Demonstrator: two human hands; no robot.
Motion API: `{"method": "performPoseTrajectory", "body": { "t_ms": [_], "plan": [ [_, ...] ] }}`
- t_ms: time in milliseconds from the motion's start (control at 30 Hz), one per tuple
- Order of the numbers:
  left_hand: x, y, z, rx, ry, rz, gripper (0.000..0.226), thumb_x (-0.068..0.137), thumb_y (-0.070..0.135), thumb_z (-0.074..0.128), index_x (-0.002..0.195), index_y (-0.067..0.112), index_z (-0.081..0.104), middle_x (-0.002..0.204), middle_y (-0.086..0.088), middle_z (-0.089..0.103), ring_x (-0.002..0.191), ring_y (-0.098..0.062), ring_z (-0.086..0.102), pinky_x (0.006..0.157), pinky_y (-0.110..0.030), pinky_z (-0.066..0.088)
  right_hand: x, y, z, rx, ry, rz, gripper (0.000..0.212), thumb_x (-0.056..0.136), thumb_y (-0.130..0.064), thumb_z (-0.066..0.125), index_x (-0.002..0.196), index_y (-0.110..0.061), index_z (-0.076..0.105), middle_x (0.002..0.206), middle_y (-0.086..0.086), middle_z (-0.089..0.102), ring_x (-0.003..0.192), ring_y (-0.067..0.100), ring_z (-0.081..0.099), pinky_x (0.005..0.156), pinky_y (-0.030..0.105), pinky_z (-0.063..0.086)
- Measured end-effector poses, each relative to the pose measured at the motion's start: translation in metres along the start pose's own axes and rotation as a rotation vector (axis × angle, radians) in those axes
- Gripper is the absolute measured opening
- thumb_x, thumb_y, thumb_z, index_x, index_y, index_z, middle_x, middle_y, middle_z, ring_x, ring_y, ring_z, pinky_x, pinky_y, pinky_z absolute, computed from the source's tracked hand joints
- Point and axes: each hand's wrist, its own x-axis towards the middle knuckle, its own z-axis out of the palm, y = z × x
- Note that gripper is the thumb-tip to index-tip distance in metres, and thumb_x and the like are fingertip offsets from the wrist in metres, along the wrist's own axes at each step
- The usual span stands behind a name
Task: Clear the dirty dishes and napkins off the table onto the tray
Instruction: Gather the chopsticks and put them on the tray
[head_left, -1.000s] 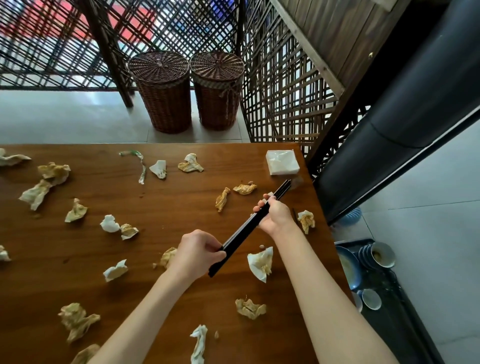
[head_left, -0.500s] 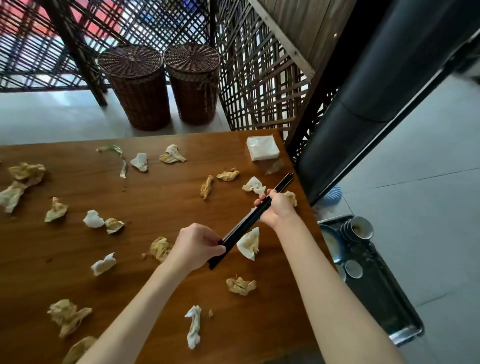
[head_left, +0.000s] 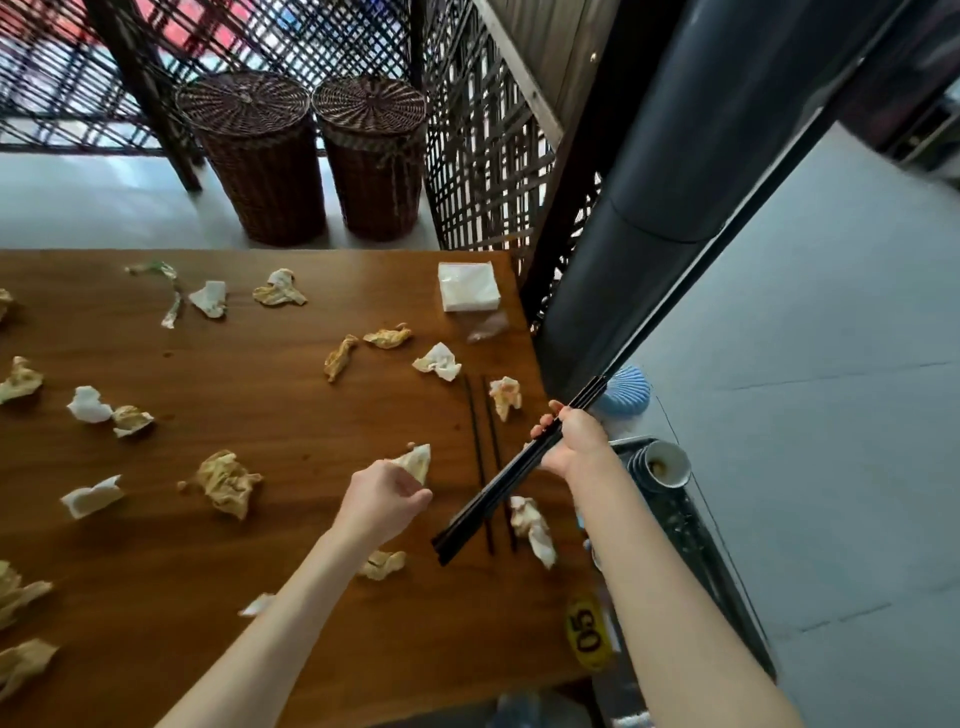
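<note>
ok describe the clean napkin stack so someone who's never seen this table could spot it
Start at the wooden table and go to its far right corner, near the two wicker baskets. The clean napkin stack lies flat there. Unlike the crumpled, yellow-stained napkins scattered around, it is a neat, square, pure white pile.

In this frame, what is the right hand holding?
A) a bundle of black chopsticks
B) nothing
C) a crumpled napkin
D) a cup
A: the right hand grips a bundle of black chopsticks slanting above the table's right edge, while the left hand reaches toward a crumpled napkin.
</note>
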Motion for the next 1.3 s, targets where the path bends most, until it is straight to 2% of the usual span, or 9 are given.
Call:
{"method": "performPoseTrajectory", "body": {
  "t_ms": [100, 167, 333, 467, 667, 833, 967, 1167, 1300],
  "plan": [
    [-0.006, 0.016, 0.044, 0.015, 0.008, -0.067, 0.021, 0.085, 0.036, 0.065, 0.091, 0.017, 0.072, 0.071, 0.007, 0.060, 0.063, -0.003, 0.053, 0.048, -0.013, 0.035, 0.014, -0.017, -0.026, -0.029, -0.029, 0.036, 0.031, 0.098, -0.011, 0.025, 0.073, -0.018, 0.042, 0.062, 0.000, 0.034, 0.054, 0.015, 0.030, 0.069, 0.030, 0.032],
    [-0.007, 0.028, 0.069, 0.040, 0.026, -0.121, 0.025, 0.085, 0.037, 0.064, 0.092, 0.014, 0.071, 0.070, 0.005, 0.060, 0.065, -0.010, 0.057, 0.052, -0.018, 0.040, 0.024, -0.027, -0.041, -0.068, -0.043, 0.056, 0.030, 0.099, -0.012, 0.026, 0.073, -0.018, 0.042, 0.063, 0.000, 0.034, 0.054, 0.015, 0.031, 0.065, 0.029, 0.030],
    [0.002, 0.053, 0.106, 0.146, 0.143, -0.234, 0.028, 0.083, 0.040, 0.066, 0.086, 0.012, 0.065, 0.074, 0.002, 0.059, 0.074, -0.017, 0.060, 0.057, -0.027, 0.046, 0.051, -0.050, -0.073, -0.127, -0.095, 0.088, 0.030, 0.100, -0.015, 0.028, 0.073, -0.018, 0.041, 0.063, 0.001, 0.035, 0.056, 0.016, 0.033, 0.068, 0.033, 0.032],
    [0.001, 0.066, 0.124, 0.216, 0.152, -0.375, 0.031, 0.080, 0.044, 0.068, 0.077, 0.020, 0.049, 0.070, 0.006, 0.050, 0.062, -0.010, 0.047, 0.048, -0.023, 0.034, 0.067, -0.056, -0.086, -0.164, -0.119, 0.122, 0.030, 0.100, -0.017, 0.028, 0.075, -0.017, 0.043, 0.065, 0.001, 0.037, 0.057, 0.017, 0.035, 0.075, 0.036, 0.033],
    [0.001, 0.072, 0.145, 0.214, 0.135, -0.427, 0.039, 0.076, 0.051, 0.069, 0.082, 0.019, 0.047, 0.079, 0.004, 0.052, 0.077, -0.017, 0.053, 0.057, -0.028, 0.041, 0.083, -0.056, -0.087, -0.177, -0.144, 0.148, 0.030, 0.100, -0.016, 0.026, 0.075, -0.018, 0.042, 0.066, 0.001, 0.037, 0.058, 0.017, 0.035, 0.083, 0.040, 0.030],
    [0.004, 0.076, 0.150, 0.225, 0.141, -0.456, 0.030, 0.081, 0.041, 0.068, 0.090, 0.018, 0.051, 0.084, 0.001, 0.054, 0.086, -0.020, 0.060, 0.061, -0.027, 0.046, 0.085, -0.051, -0.086, -0.182, -0.142, 0.184, 0.028, 0.100, -0.018, 0.030, 0.077, -0.018, 0.046, 0.066, 0.001, 0.039, 0.059, 0.017, 0.037, 0.077, 0.039, 0.035],
    [0.006, 0.076, 0.150, 0.211, 0.167, -0.504, 0.014, 0.086, 0.027, 0.063, 0.086, 0.017, 0.054, 0.080, 0.001, 0.052, 0.076, -0.016, 0.054, 0.058, -0.026, 0.044, 0.086, -0.050, -0.084, -0.195, -0.130, 0.194, 0.028, 0.100, -0.018, 0.031, 0.077, -0.017, 0.046, 0.066, 0.001, 0.040, 0.060, 0.018, 0.037, 0.076, 0.040, 0.036],
    [0.002, 0.069, 0.146, 0.203, 0.191, -0.522, 0.025, 0.087, 0.020, 0.060, 0.069, 0.020, 0.043, 0.071, 0.003, 0.048, 0.072, -0.016, 0.052, 0.055, -0.025, 0.041, 0.085, -0.043, -0.079, -0.192, -0.134, 0.213, 0.027, 0.100, -0.017, 0.029, 0.078, -0.017, 0.045, 0.066, 0.001, 0.040, 0.060, 0.017, 0.037, 0.074, 0.038, 0.034],
    [0.001, 0.067, 0.141, 0.190, 0.215, -0.475, 0.022, 0.088, 0.021, 0.060, 0.072, 0.019, 0.045, 0.070, 0.004, 0.047, 0.071, -0.015, 0.053, 0.054, -0.024, 0.040, 0.086, -0.040, -0.077, -0.202, -0.125, 0.209, 0.026, 0.100, -0.017, 0.031, 0.080, -0.017, 0.047, 0.067, 0.002, 0.041, 0.061, 0.017, 0.038, 0.078, 0.038, 0.035]
  ]
}}
